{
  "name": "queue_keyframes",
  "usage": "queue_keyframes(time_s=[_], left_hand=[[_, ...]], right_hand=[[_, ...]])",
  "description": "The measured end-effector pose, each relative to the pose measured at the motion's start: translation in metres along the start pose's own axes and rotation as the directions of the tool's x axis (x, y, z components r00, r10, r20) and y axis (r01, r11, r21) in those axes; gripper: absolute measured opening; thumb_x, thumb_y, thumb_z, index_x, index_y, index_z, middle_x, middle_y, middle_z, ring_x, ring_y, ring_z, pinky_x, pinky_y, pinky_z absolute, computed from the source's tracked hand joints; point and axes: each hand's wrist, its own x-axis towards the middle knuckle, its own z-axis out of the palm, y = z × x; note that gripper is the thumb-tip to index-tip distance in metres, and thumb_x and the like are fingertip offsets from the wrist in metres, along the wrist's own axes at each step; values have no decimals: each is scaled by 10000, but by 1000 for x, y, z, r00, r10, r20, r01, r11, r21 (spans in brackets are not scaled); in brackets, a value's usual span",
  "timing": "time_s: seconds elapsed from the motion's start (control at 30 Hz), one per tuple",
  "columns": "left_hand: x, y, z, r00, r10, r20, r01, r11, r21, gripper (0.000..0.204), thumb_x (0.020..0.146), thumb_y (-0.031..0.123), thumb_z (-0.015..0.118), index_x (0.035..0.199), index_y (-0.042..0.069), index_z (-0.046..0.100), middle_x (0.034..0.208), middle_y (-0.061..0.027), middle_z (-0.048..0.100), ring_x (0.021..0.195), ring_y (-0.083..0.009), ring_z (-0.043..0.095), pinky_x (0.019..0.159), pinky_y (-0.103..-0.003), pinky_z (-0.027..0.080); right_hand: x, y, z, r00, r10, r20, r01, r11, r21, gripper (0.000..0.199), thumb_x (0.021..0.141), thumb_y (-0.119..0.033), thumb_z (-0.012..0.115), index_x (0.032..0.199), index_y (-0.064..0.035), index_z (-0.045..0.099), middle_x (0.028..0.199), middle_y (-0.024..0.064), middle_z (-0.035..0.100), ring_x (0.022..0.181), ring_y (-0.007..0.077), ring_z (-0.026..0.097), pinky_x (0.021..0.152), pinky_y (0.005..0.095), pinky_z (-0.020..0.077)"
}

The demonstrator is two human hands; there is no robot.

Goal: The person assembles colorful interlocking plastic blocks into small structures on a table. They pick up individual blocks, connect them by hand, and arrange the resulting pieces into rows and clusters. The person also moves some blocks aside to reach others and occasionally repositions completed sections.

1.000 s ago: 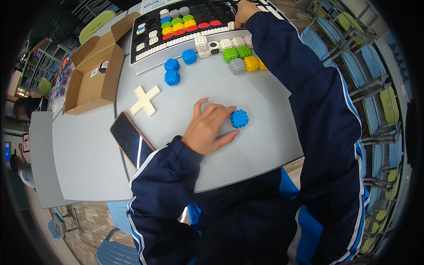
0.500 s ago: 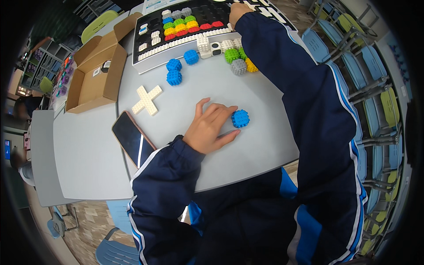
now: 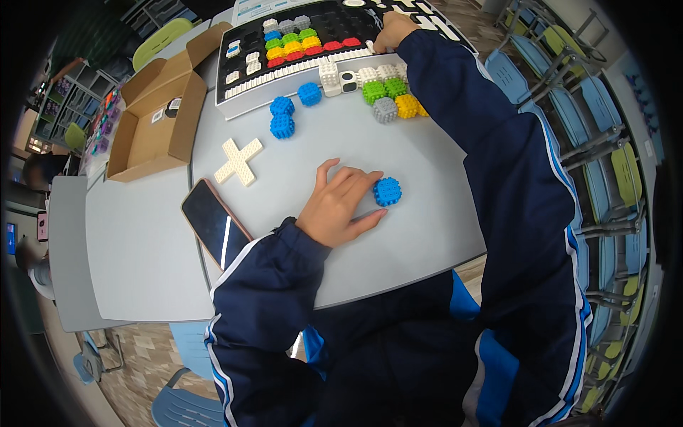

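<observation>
My left hand (image 3: pixel 336 206) rests on the grey table. Its index finger and thumb sit loosely around the near edges of a blue studded block (image 3: pixel 388 191), while the other fingers are relaxed and slightly apart. At the far side, my right hand (image 3: pixel 395 31) reaches into a black-lined tray (image 3: pixel 334 20). Its fingers point down, curled together, by the row of small white pieces at the tray's near edge; what they hold is hidden. Red, yellow, green, grey and white blocks (image 3: pixel 292 48) fill the tray's left part.
Green, grey and yellow blocks (image 3: pixel 385 109) stand before the tray near my right sleeve. Several blue blocks (image 3: pixel 282 126), a cream cross-shaped plate (image 3: pixel 239 162) and a phone (image 3: pixel 212 220) lie to the left. An opened cardboard box (image 3: pixel 146 153) is farther left; stacked blue chairs (image 3: pixel 594 164) stand right.
My right hand has shifted right and slightly nearer along the tray's edge, its sleeve uncovering more of the yellow and green blocks. My left hand and the blue block stay put.
</observation>
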Motion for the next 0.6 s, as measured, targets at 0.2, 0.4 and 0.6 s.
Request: queue_keyframes(time_s=[0.2, 0.4, 0.6], left_hand=[[-2, -1, -1, 1000, -14, -3, 14, 1000, 2, 519, 788, 218, 767, 1239, 40, 581, 1033, -83, 629, 1005, -236, 595, 1066, -508, 306], [0, 0, -1, 1000, -9, 5, 9, 1000, -11, 516, 787, 214, 766, 1236, 37, 583, 1031, -83, 628, 998, -235, 595, 1065, -508, 308], [-1, -1, 0, 1000, -12, 4, 12, 1000, -8, 519, 785, 211, 766, 1238, 36, 581, 1028, -84, 628, 996, -236, 596, 1061, -507, 315]], right_hand=[[-6, -11, 11, 984, -118, -132, 107, 990, -87, 533, 512, -150, 847, 975, 58, 681, 993, 247, 693, 944, 353, 697, 755, 396, 573], [0, 7, 2, 994, -104, -39, 105, 994, 11, 445, 530, -162, 844, 928, 6, 736, 981, 235, 704, 928, 345, 705, 802, 397, 573], [1, 4, -1, 989, -141, -41, 141, 990, -2, 431, 500, -150, 831, 878, 37, 740, 968, 240, 699, 903, 347, 706, 772, 390, 580]])
